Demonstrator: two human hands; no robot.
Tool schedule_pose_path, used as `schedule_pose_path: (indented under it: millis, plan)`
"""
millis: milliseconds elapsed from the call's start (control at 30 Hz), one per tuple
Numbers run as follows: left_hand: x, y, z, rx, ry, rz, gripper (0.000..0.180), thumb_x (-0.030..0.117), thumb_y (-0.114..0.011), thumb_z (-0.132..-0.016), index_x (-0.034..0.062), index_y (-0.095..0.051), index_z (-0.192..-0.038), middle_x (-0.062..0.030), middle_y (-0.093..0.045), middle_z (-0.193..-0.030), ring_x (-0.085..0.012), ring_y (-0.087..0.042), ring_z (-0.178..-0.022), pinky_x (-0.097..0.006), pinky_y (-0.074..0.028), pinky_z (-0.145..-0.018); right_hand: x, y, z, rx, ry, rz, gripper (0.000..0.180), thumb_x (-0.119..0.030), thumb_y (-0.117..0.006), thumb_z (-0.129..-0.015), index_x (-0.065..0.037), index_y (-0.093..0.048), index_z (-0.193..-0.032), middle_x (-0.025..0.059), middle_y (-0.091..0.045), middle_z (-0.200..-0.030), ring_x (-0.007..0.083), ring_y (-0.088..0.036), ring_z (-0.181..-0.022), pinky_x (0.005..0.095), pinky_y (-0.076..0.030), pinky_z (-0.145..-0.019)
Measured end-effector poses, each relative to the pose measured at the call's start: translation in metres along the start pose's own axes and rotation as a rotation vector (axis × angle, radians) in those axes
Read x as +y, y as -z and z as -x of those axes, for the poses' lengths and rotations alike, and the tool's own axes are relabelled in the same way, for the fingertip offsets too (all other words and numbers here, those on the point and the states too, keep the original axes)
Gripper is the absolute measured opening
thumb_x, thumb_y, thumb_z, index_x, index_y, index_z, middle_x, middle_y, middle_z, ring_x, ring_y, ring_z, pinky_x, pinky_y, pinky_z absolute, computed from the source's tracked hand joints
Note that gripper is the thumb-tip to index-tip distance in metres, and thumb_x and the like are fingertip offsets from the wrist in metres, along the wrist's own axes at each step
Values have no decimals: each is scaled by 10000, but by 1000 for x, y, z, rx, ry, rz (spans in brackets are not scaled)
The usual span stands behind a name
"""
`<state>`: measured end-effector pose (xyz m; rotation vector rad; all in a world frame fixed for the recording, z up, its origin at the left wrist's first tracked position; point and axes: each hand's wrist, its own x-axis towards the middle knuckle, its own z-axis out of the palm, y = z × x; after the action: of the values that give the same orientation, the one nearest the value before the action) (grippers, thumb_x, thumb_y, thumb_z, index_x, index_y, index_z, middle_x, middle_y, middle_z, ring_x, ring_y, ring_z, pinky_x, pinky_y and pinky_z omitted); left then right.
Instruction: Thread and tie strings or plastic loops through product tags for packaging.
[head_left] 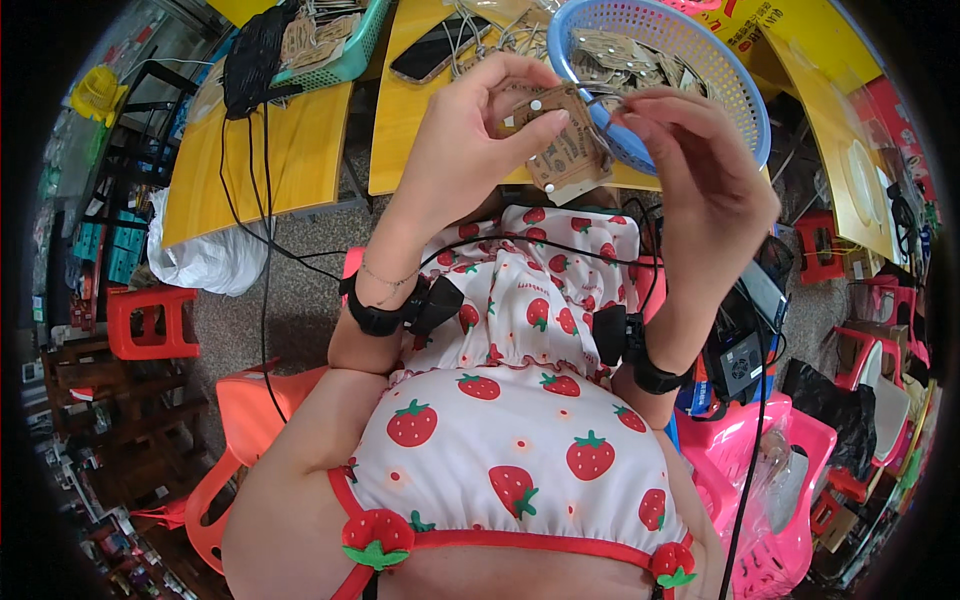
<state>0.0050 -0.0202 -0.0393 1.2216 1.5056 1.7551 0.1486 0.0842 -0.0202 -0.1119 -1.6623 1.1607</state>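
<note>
My left hand (465,150) holds a brown kraft-paper card (570,150) by its left side, with the thumb across its front. Dark print and small white round studs show on the card. A thin grey-brown cord (597,108) runs along its upper right edge. My right hand (705,165) pinches at that cord with thumb and forefinger; its other fingers curl behind. Both hands are raised above the near edge of the yellow table (395,150), in front of a blue plastic basket (745,95).
Many similar cards (630,60) fill the blue basket. A green basket (365,45) holds more cards at the far left. Between them lie a dark phone (437,50) and loose grey cords (515,40). Black cables (265,200) hang near my arms; plastic stools (150,322) stand around.
</note>
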Motion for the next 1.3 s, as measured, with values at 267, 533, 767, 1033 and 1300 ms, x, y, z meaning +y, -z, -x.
schedule_pose_path:
  millis: [267,533,767,1033,1300]
  plan:
    - [-5,-6,0,-15,-135,58,271,-50,-636,-813,-23,-529,-1060,-116,-554,-1134,-166,-525,-1112,-297,-422,-981,4,-15,3,27,20,320,202,83,-665,-734,6,-589,-906,66,-661,-815,143,-676,-772,239,-518,-707]
    - [-6,-14,-1,-7,-278,16,268,-112,-618,-781,-25,-540,-1022,-114,-529,-1149,-200,-522,-1141,-310,-426,-997,9,-21,5,66,99,469,333,38,-691,-665,-41,-555,-959,59,-640,-770,187,-666,-738,288,-503,-653]
    - [-1,-17,1,45,-362,-149,201,-100,-620,-776,5,-567,-939,-97,-553,-1117,-173,-580,-1041,-249,-539,-778,6,-20,6,74,13,246,339,100,-672,-682,-3,-551,-981,59,-643,-785,143,-650,-740,266,-508,-682]
    - [0,-16,4,-70,-280,-111,252,-99,-646,-778,-9,-540,-989,-110,-563,-1115,-150,-567,-1067,-249,-524,-828,2,0,-2,-72,-176,49,358,141,-660,-684,8,-578,-1006,43,-661,-864,93,-591,-751,223,-491,-683]
    - [0,-17,4,94,-137,-251,402,-17,-736,-743,9,-499,-1067,-38,-623,-968,-83,-612,-856,-210,-508,-766,6,-1,-2,-171,-72,286,362,131,-636,-707,-9,-594,-1038,58,-684,-904,89,-593,-722,227,-493,-693]
